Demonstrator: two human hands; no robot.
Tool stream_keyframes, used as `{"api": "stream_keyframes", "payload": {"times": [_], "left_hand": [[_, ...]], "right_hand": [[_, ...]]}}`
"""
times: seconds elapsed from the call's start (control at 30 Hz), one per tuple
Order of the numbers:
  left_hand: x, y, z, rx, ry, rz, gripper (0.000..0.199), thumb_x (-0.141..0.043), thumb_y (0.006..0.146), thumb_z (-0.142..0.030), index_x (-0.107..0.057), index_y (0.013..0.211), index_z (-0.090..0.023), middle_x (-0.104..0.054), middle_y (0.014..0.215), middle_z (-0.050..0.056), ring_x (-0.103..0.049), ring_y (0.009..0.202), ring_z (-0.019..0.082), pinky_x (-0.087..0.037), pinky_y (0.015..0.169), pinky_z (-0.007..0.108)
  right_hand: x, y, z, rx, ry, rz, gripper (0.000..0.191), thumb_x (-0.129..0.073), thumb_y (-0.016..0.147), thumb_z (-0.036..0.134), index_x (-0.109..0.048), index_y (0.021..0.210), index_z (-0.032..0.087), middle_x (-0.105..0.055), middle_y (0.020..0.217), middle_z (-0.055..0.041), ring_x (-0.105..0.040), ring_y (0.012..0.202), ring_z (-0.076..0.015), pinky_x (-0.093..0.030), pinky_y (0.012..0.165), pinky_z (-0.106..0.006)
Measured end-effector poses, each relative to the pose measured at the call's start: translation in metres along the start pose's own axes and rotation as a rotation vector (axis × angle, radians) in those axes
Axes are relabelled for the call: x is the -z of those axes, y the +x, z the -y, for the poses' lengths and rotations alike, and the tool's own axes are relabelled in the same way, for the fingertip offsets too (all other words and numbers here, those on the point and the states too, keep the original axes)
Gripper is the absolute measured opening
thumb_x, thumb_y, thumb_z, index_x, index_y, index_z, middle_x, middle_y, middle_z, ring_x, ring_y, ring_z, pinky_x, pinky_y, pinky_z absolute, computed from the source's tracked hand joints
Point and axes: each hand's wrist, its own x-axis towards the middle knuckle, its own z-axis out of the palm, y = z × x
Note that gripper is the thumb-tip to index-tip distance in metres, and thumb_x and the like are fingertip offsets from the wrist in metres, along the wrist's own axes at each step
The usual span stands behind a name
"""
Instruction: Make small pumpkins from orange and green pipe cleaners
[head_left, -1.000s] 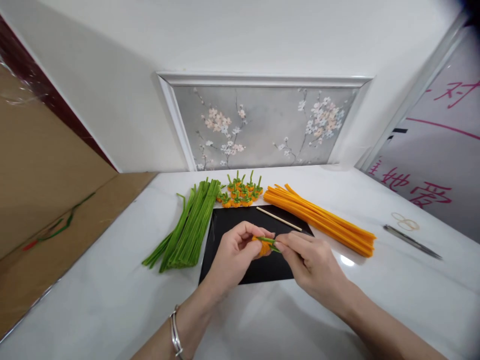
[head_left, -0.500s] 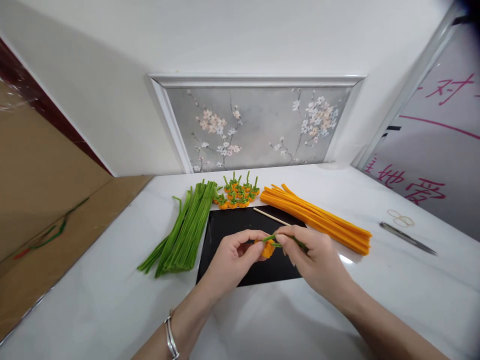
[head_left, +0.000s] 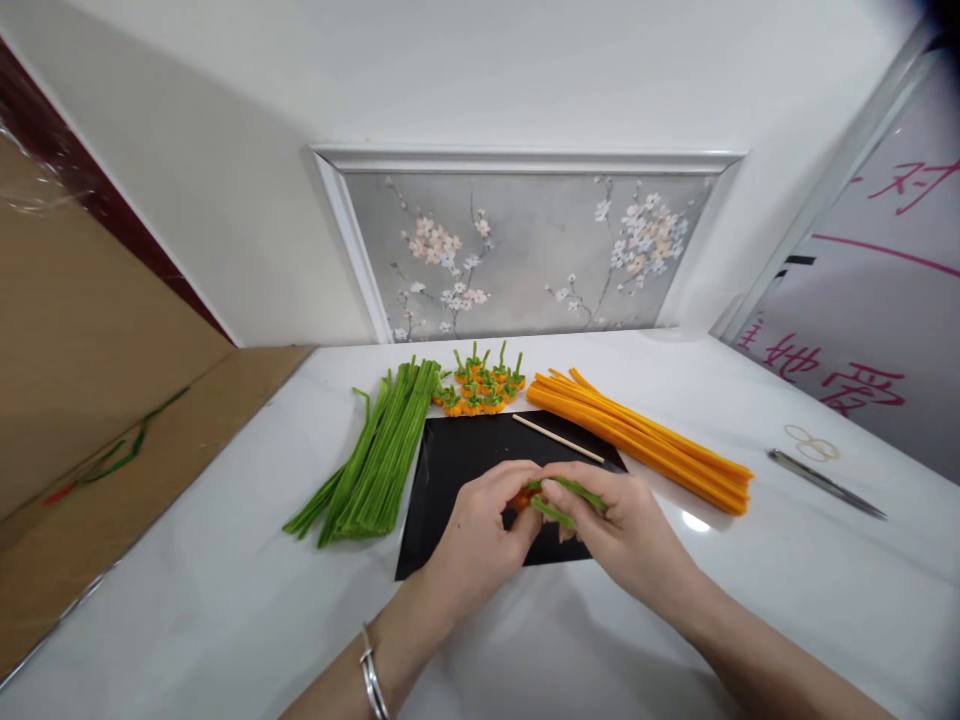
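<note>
My left hand [head_left: 491,520] is closed around a small orange piece [head_left: 523,498], mostly hidden by its fingers. Close against it, my right hand [head_left: 619,515] pinches a green fuzzy stem [head_left: 553,513], whose strands run at the orange piece and back under the palm. Both hands are above the front part of a black mat [head_left: 457,460]. Behind the mat stand several small orange pieces with green tops [head_left: 491,385]. A thin pale stick [head_left: 559,438] lies on the mat's back right part.
Green fuzzy stems [head_left: 386,455] lie in a bundle at the left, orange ones [head_left: 645,435] at the right. Farther right are tweezers [head_left: 825,483] and pale loops [head_left: 811,443]. Cardboard [head_left: 150,470] borders the white table [head_left: 225,600] on the left.
My hands have come closer together, and the orange piece is now more covered by my left fingers. The green strands have turned in my right hand. The view has shifted slightly.
</note>
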Motion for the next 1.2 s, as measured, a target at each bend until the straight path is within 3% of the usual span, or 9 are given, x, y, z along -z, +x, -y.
{"api": "stream_keyframes", "payload": {"times": [0.13,0.37,0.6,0.7,0.87,0.93,1.03,1.2], "left_hand": [[0.001,0.0,-0.001,0.022,-0.095,-0.004,0.02,-0.055,0.085,-0.01,-0.069,0.098,-0.018,-0.069,0.101,0.007,-0.065,0.09,0.018,-0.052,0.083,0.029],[0.007,0.002,-0.002,0.14,-0.382,-0.086,0.016,-0.063,0.086,-0.022,-0.071,0.099,-0.018,-0.067,0.109,0.008,-0.065,0.096,0.019,-0.055,0.083,0.029],[0.012,0.003,-0.015,0.086,-0.309,-0.149,0.011,-0.064,0.085,-0.02,-0.073,0.091,-0.018,-0.07,0.103,0.008,-0.066,0.098,0.019,-0.055,0.084,0.028],[0.012,0.005,-0.015,0.083,-0.275,-0.122,0.019,-0.056,0.09,-0.023,-0.074,0.096,-0.018,-0.071,0.108,0.009,-0.067,0.1,0.021,-0.058,0.082,0.029],[0.01,0.004,-0.002,0.022,-0.112,-0.039,0.028,-0.049,0.093,-0.021,-0.07,0.112,-0.021,-0.07,0.118,0.008,-0.064,0.112,0.023,-0.054,0.097,0.037],[0.007,0.003,0.002,0.002,-0.082,-0.02,0.029,-0.05,0.093,-0.02,-0.068,0.116,-0.021,-0.069,0.12,0.008,-0.063,0.114,0.023,-0.051,0.101,0.039],[0.004,0.0,0.003,0.084,-0.173,-0.018,0.027,-0.051,0.094,-0.025,-0.062,0.118,-0.021,-0.069,0.118,0.008,-0.067,0.106,0.021,-0.056,0.094,0.038],[0.0,-0.002,0.001,0.184,-0.334,-0.07,0.013,-0.054,0.093,-0.031,-0.057,0.091,-0.019,-0.068,0.116,0.009,-0.067,0.104,0.02,-0.059,0.084,0.034]], "right_hand": [[0.009,0.003,0.004,0.163,-0.194,-0.086,0.02,-0.052,0.093,0.023,-0.071,0.09,0.019,-0.065,0.068,-0.0021,-0.058,0.058,-0.0129,-0.045,0.052,-0.022],[0.017,0.0,0.006,0.337,-0.355,-0.092,0.019,-0.049,0.092,0.013,-0.067,0.089,0.019,-0.066,0.078,-0.0038,-0.06,0.064,-0.0132,-0.046,0.059,-0.024],[0.026,-0.003,0.002,0.425,-0.515,-0.061,0.022,-0.046,0.092,0.01,-0.066,0.09,0.018,-0.066,0.076,-0.0043,-0.059,0.067,-0.015,-0.046,0.06,-0.027],[0.029,-0.001,0.001,0.381,-0.582,-0.019,0.024,-0.044,0.092,0.01,-0.065,0.088,0.018,-0.064,0.072,-0.0035,-0.058,0.063,-0.0151,-0.045,0.057,-0.027],[0.023,0.002,-0.001,0.359,-0.618,-0.043,0.019,-0.047,0.095,0.016,-0.061,0.107,0.019,-0.067,0.1,-0.0084,-0.065,0.085,-0.0186,-0.049,0.067,-0.028],[0.019,0.001,-0.002,0.377,-0.646,-0.059,0.015,-0.048,0.096,0.02,-0.062,0.101,0.018,-0.067,0.093,-0.0071,-0.064,0.079,-0.0172,-0.047,0.065,-0.026],[0.013,-0.002,-0.001,0.389,-0.762,-0.13,0.022,-0.046,0.097,0.024,-0.065,0.087,0.019,-0.064,0.075,-0.0028,-0.058,0.058,-0.0128,-0.036,0.052,-0.025],[0.009,-0.005,0.003,0.374,-0.822,-0.181,0.022,-0.047,0.094,0.021,-0.066,0.083,0.02,-0.061,0.064,0.0007,-0.05,0.047,-0.0102,-0.026,0.048,-0.026]]}}
